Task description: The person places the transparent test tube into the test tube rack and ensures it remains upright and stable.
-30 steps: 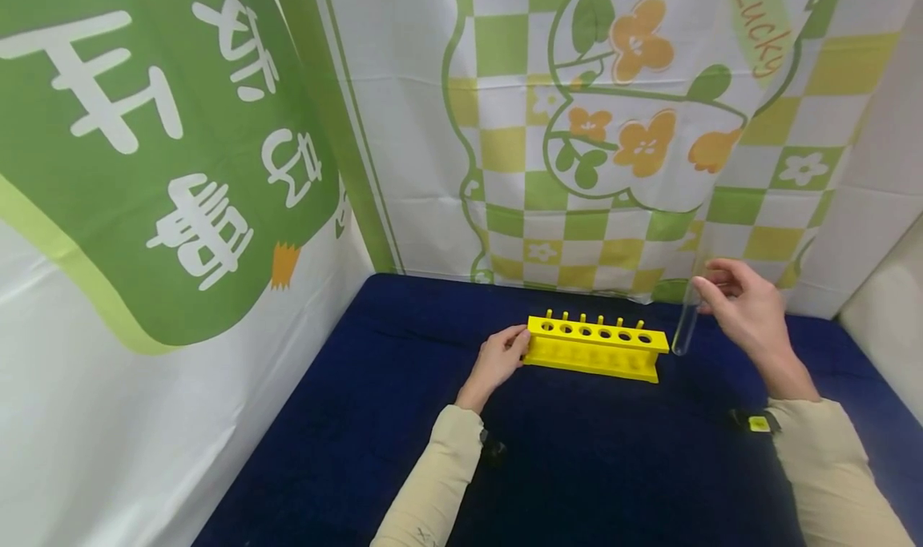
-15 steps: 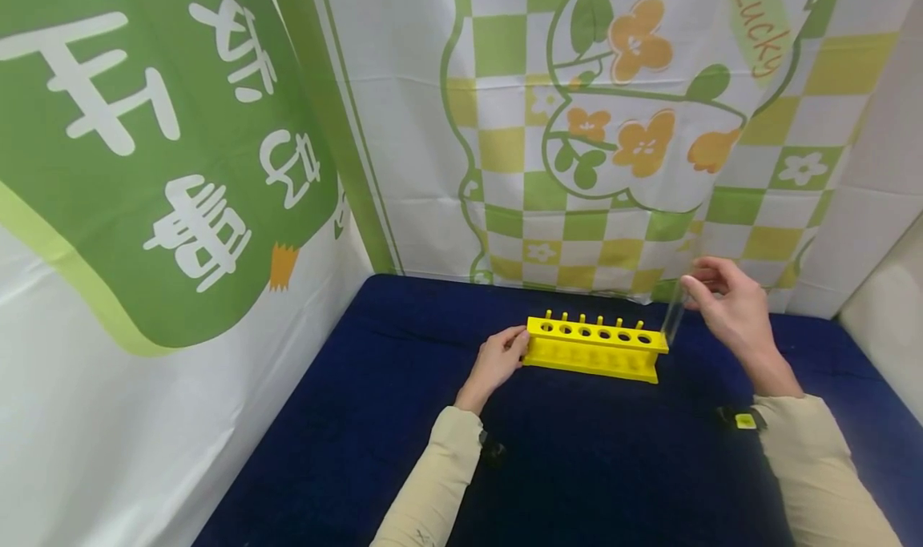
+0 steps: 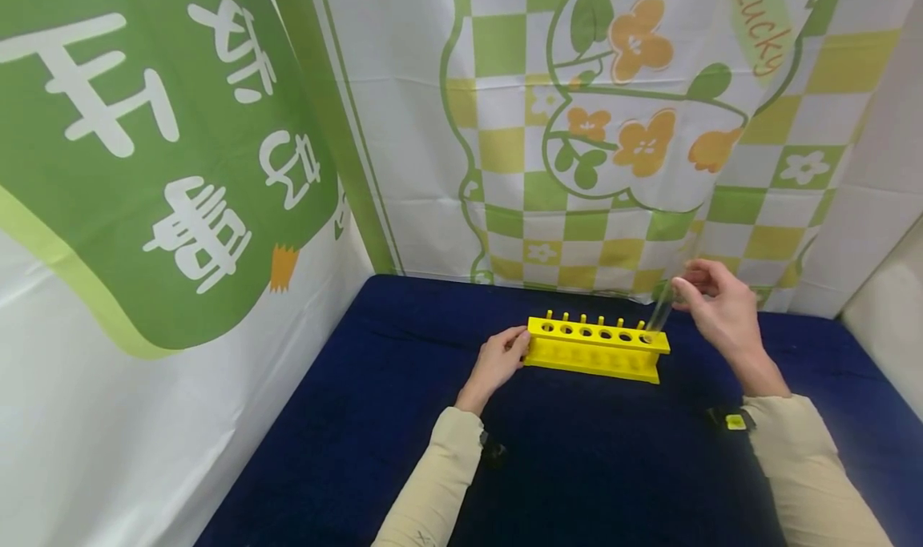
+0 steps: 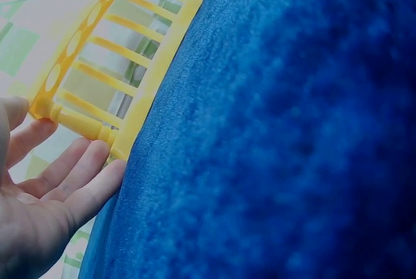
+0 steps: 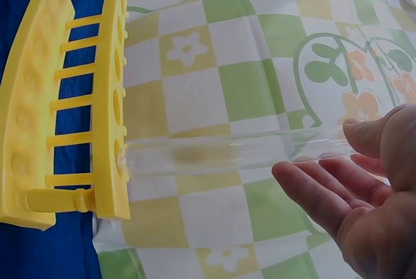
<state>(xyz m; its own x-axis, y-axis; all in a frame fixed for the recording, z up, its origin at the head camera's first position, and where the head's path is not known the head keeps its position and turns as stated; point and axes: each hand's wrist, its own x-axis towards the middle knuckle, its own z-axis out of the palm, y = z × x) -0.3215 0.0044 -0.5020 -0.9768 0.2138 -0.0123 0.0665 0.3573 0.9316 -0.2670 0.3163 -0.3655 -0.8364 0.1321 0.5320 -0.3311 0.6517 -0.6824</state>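
Note:
A yellow test tube rack (image 3: 591, 351) stands on the dark blue cloth, with a row of round holes along its top bar and pegs behind them. My left hand (image 3: 499, 363) holds the rack's left end; in the left wrist view its fingertips (image 4: 99, 150) are at the end post. Between the thumb and fingers of my right hand (image 3: 721, 311) is the upper part of a clear glass test tube (image 3: 660, 311), tilted in the head view. The tube's rounded bottom is at the rightmost hole, which the right wrist view (image 5: 195, 155) shows from close by.
Dark blue cloth (image 3: 404, 347) covers the table. Behind it hangs a white curtain with green and yellow checks (image 3: 505, 146), close to the rack's back. Another green and white curtain (image 3: 180, 211) hangs along the left side.
My right hand has moved left with the test tube, from beside the rack's right end to over its rightmost hole. My left hand and the rack have stayed in place.

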